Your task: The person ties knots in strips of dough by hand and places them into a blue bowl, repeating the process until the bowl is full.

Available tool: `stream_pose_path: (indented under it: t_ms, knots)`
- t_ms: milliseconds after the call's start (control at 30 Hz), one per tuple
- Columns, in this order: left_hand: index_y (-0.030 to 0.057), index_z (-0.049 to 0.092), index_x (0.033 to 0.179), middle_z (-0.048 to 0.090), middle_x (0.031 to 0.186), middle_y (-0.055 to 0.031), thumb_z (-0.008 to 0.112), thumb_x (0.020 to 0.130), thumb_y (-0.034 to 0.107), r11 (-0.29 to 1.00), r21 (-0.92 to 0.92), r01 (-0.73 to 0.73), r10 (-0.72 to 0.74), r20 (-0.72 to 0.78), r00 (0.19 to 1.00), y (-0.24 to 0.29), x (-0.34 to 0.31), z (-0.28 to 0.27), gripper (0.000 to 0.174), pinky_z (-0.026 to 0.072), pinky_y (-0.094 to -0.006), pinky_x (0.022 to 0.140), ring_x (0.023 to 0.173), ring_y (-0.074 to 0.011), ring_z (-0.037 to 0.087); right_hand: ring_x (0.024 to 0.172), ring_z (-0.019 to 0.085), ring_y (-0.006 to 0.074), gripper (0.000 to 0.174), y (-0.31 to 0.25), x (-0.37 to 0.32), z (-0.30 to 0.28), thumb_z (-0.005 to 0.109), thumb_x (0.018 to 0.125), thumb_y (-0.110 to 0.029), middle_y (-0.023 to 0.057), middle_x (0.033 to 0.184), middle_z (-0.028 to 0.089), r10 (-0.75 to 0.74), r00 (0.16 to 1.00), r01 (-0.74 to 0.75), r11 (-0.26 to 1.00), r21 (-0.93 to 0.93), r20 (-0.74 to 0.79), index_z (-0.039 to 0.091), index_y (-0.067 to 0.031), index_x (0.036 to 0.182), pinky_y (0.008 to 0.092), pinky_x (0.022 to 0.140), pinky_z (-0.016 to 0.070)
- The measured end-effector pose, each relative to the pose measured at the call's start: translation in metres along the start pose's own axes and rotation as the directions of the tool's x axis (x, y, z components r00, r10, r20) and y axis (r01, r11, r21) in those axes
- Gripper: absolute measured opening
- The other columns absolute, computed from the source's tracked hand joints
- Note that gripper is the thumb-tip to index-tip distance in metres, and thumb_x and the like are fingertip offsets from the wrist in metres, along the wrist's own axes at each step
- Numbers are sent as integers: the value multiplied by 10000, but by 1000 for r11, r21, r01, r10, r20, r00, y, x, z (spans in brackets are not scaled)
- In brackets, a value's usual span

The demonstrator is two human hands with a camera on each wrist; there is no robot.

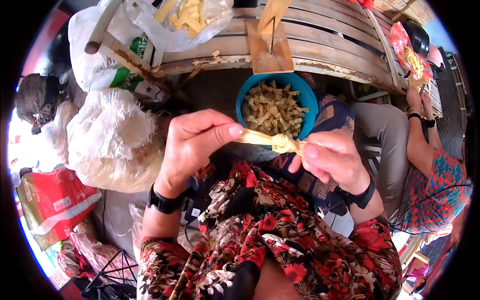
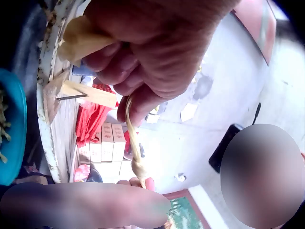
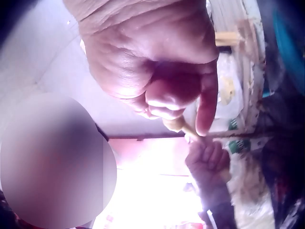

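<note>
A pale yellow strip of tofu skin [image 1: 260, 138], with a bulky knot near its right end, is stretched level between both hands. My left hand [image 1: 192, 145] pinches its left end between thumb and forefinger. More pale yellow folded strip [image 2: 81, 40] sticks out of the left hand's curled lower fingers in the left wrist view. My right hand [image 1: 335, 160] grips the other end just beside the knot, thumb on top. Below and beyond the hands, a blue bucket [image 1: 312, 107] holds many similar knotted pieces [image 1: 272, 107]; the strip overlaps its near rim in the head view.
A slatted bench [image 1: 320, 45] stands ahead, bearing a wooden block with an upright metal spike [image 1: 272, 42] and a plastic bag [image 1: 145, 25] of yellow strips. White sacks [image 1: 110, 140] stand at left. Another person [image 1: 432, 185] sits at right, hands at the bench.
</note>
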State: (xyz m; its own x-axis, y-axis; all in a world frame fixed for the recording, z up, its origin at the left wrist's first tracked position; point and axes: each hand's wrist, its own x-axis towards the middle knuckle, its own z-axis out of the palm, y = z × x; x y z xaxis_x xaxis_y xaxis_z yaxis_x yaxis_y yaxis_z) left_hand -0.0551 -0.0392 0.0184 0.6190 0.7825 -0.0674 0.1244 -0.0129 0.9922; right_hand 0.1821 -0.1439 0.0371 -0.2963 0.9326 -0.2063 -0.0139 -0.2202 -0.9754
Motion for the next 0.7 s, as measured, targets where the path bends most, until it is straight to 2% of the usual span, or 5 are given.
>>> stream_pose_path:
  t_ms: [133,367,433,600,700]
  knots:
    - [-3,660,847,622,732,-10,671,818,80,996,87,-9,9,8,1000,1,4,4,88,421,-197,608,672,-48,520,703,611,114,504,11,15,-13,454,930,-465,59,755,650,66,990,-85,985,-152,-126,642,3,941,236,649,483]
    - [4,654,814,610,688,-45,690,794,100,912,284,-296,291,62,955,-1,8,12,105,422,-228,571,628,-91,545,502,539,165,347,-2,35,-13,491,921,-389,48,597,548,176,972,-93,895,-436,153,581,-58,870,295,492,421]
    - [14,664,813,625,697,-70,702,782,115,925,301,-234,219,81,972,-8,4,5,112,447,-246,571,613,-133,571,524,523,238,376,2,28,-15,446,932,-398,86,594,513,143,965,-2,841,-541,218,551,-53,825,340,508,402]
    - [7,630,720,536,582,8,673,830,271,938,305,166,-224,166,960,-10,10,0,289,363,-231,477,535,-69,482,487,503,65,327,8,26,-16,479,938,-347,-5,593,532,270,962,-251,935,-252,47,547,-56,804,233,453,398]
    - [-4,594,805,392,501,51,573,901,271,868,-280,410,-321,312,894,-15,8,-11,293,233,-197,362,404,-25,319,482,499,56,284,17,27,-11,488,938,-311,5,649,577,148,985,-166,957,-237,-92,574,-45,890,214,442,398]
